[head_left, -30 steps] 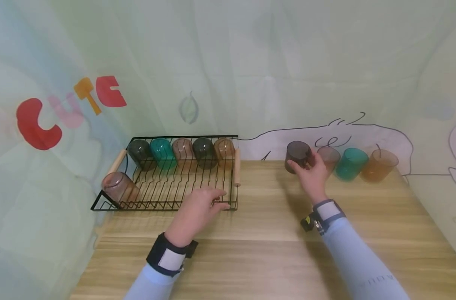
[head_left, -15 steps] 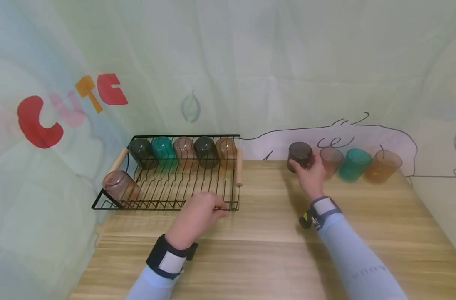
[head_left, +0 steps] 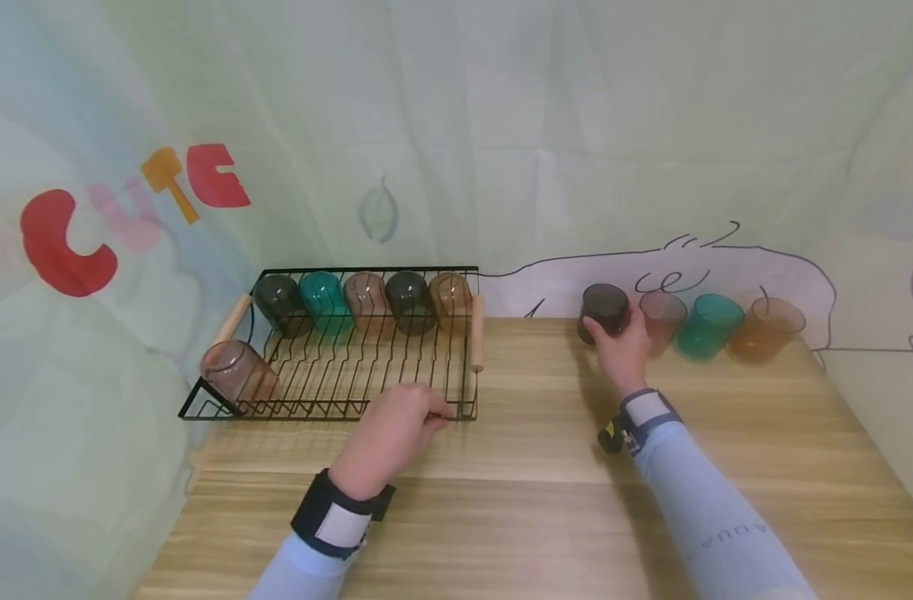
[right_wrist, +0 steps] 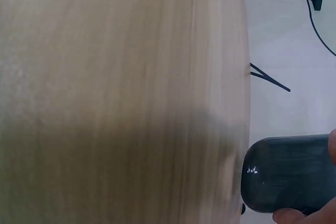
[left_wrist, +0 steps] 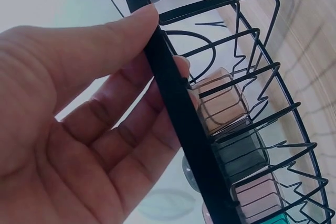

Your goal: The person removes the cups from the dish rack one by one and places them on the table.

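My left hand [head_left: 392,433] pinches the front rail of a black wire dish rack [left_wrist: 181,121] near its right corner, thumb on one side and fingertips on the other. In the left wrist view the thumb [left_wrist: 126,30] lies against the flat black bar. To the right, my right hand [head_left: 623,346] grips a dark grey glass cup [head_left: 605,310] by its side, mouth up. The cup's rounded base [right_wrist: 283,174] shows in the right wrist view. Beside it stand a pinkish cup [head_left: 665,321], a teal cup [head_left: 710,325] and an amber cup [head_left: 767,332].
Several tinted cups rest upside down along the rack's back row, a teal one [head_left: 325,302] among them. A pinkish cup [head_left: 239,371] lies tilted at the front left. Wooden handles [head_left: 477,333] flank the rack. A printed curtain [head_left: 501,150] backs the wooden table [head_left: 516,517].
My left hand's thumb and fingers have closed from a spread pose onto the rack's front rail. The right hand with the dark cup has barely moved.
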A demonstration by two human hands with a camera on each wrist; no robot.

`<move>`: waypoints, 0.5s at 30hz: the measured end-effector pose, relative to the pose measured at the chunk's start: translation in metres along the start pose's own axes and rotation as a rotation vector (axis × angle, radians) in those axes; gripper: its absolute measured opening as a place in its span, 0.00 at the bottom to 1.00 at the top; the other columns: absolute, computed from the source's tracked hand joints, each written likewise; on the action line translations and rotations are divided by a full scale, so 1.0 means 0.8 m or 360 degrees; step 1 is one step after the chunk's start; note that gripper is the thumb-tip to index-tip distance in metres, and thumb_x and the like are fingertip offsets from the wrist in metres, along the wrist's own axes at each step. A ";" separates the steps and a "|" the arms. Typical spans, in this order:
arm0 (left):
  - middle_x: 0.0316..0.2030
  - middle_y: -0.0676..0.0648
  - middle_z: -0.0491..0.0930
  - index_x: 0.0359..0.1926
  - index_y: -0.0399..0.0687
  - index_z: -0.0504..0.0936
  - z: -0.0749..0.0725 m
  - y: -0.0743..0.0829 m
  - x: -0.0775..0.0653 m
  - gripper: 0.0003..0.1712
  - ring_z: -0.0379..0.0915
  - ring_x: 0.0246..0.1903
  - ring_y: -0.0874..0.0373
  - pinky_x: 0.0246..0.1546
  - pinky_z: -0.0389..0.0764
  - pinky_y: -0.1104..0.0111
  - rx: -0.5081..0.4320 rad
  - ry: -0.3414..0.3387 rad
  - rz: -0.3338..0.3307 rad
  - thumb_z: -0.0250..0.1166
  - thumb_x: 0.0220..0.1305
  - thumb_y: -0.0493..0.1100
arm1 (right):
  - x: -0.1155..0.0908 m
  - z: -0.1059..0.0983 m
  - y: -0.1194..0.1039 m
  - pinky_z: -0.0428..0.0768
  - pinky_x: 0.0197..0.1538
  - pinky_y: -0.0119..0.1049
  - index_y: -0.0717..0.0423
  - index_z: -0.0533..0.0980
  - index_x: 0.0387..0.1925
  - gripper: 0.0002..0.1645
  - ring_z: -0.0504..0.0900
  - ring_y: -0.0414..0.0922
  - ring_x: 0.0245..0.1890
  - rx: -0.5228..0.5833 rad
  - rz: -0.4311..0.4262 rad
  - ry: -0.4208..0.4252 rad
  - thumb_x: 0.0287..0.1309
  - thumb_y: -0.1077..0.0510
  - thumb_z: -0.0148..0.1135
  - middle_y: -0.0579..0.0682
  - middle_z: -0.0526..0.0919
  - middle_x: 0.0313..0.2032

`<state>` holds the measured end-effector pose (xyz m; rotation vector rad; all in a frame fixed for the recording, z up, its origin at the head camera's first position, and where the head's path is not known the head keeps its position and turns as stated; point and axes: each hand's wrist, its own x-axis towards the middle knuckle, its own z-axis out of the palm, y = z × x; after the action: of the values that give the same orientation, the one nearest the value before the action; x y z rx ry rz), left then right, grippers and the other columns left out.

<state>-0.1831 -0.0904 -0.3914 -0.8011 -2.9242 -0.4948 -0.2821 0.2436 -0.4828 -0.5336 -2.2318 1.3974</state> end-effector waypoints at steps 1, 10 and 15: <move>0.34 0.58 0.84 0.34 0.59 0.87 0.000 0.000 0.000 0.08 0.79 0.35 0.64 0.38 0.80 0.69 -0.0002 0.0003 -0.0002 0.71 0.51 0.42 | 0.000 0.000 0.001 0.63 0.69 0.45 0.55 0.58 0.66 0.45 0.65 0.50 0.66 -0.0005 0.0004 -0.0004 0.51 0.46 0.68 0.55 0.65 0.66; 0.34 0.58 0.84 0.33 0.60 0.87 -0.001 0.000 0.000 0.08 0.79 0.35 0.64 0.38 0.80 0.69 0.0006 0.0007 -0.0011 0.71 0.50 0.42 | 0.000 0.001 0.004 0.63 0.69 0.45 0.53 0.58 0.66 0.46 0.64 0.50 0.67 -0.0040 0.0049 -0.0009 0.50 0.45 0.68 0.54 0.65 0.67; 0.33 0.57 0.85 0.33 0.59 0.87 0.001 -0.001 0.001 0.08 0.79 0.35 0.64 0.38 0.80 0.69 -0.0001 0.0009 -0.0006 0.72 0.50 0.42 | -0.006 0.000 0.002 0.62 0.69 0.46 0.51 0.53 0.69 0.51 0.62 0.50 0.68 -0.0080 0.0106 -0.0040 0.50 0.41 0.66 0.54 0.61 0.69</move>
<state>-0.1840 -0.0907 -0.3921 -0.7927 -2.9212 -0.4976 -0.2782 0.2418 -0.4852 -0.6158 -2.2934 1.3911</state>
